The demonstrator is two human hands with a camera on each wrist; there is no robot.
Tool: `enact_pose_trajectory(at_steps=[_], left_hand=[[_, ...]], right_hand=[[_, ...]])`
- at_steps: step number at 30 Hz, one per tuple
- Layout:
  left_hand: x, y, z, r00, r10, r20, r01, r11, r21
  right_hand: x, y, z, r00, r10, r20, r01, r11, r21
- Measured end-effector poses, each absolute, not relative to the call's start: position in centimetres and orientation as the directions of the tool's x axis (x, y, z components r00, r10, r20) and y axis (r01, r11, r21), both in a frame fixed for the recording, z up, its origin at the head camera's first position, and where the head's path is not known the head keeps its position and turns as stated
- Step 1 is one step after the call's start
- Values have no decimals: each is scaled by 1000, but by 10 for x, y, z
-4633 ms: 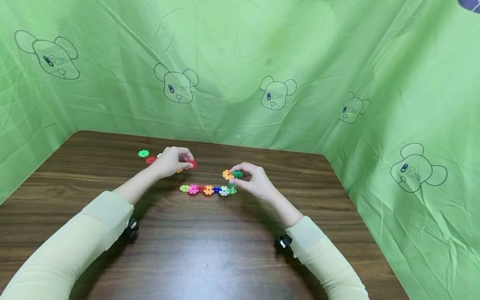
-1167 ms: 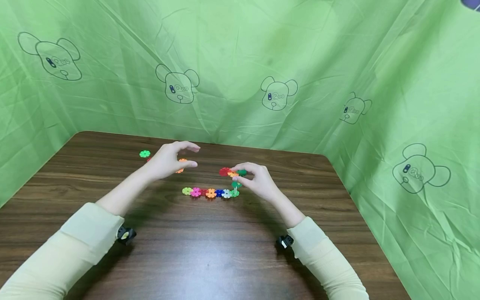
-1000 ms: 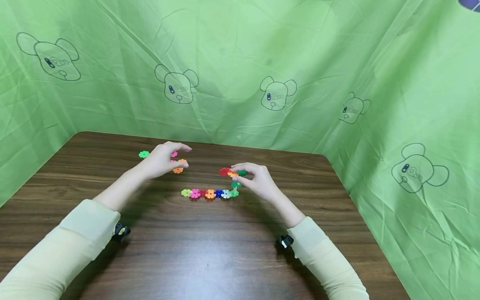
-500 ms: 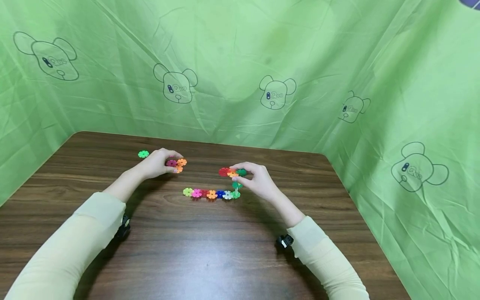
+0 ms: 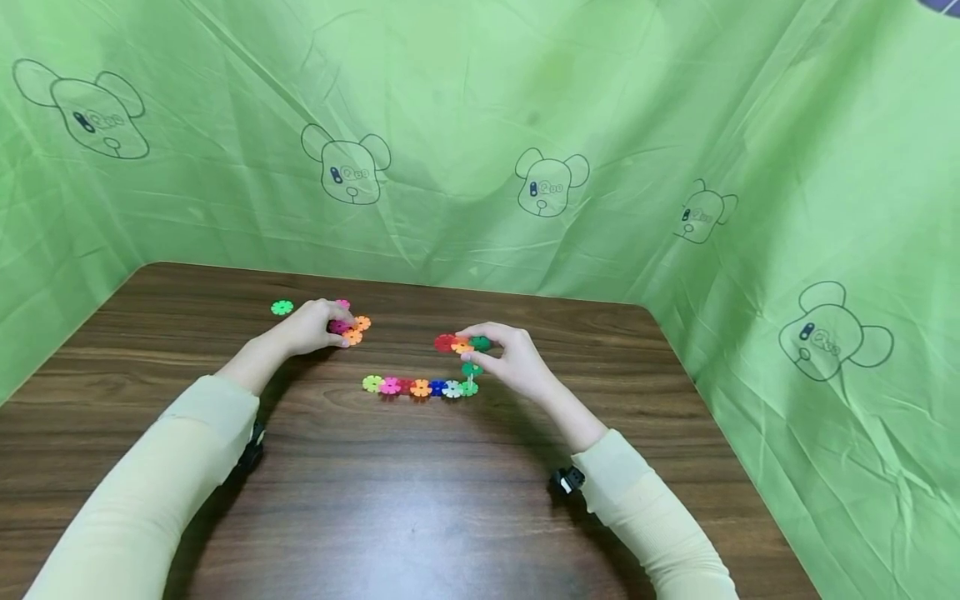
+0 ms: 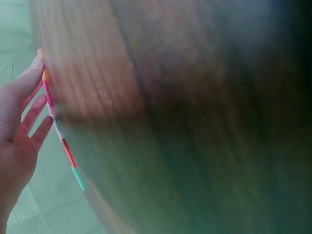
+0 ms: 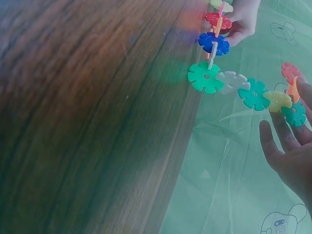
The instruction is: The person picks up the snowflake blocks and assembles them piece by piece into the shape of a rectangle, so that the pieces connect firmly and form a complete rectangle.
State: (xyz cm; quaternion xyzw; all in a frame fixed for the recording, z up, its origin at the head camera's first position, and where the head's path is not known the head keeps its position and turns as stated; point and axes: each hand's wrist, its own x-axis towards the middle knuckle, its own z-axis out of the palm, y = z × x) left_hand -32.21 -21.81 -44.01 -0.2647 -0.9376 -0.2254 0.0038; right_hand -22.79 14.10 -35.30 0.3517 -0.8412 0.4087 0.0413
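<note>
My right hand [image 5: 513,358] pinches an orange flower-shaped interlocking disc [image 5: 461,347] in a linked chain. A red disc [image 5: 444,342] is joined at its left. The chain bends down past green discs, then runs left in a row through white [image 5: 452,389], blue, orange [image 5: 421,388], red and pink [image 5: 390,386] to yellow-green [image 5: 372,383]. My left hand [image 5: 311,327] reaches over loose discs at the back left, its fingers at a magenta disc [image 5: 339,327] and an orange disc [image 5: 353,337]. Whether it grips one cannot be told; its index finger is hidden in the left wrist view.
Other loose discs lie nearby: green [image 5: 282,307], orange [image 5: 363,322], pink [image 5: 342,304]. In the left wrist view a red disc [image 6: 69,153] lies beside the green. Green cloth with bear outlines hangs behind the brown wooden table [image 5: 412,483].
The red disc my left hand held earlier is now joined to the orange disc by my right hand. My left hand has gone back to the loose discs and lowered onto them.
</note>
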Motion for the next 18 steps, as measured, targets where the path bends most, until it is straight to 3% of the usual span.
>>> enact_pose_trajectory(at_steps=[9, 18], left_hand=[[-322, -220, -441, -834, 537, 126, 536, 735, 415], [-313, -214, -441, -880, 473, 31, 438, 786, 437]], right_hand=[[-227, 141, -352, -743, -560, 365, -632, 408, -660], [-225, 140, -352, -711, -590, 383, -668, 397, -630]])
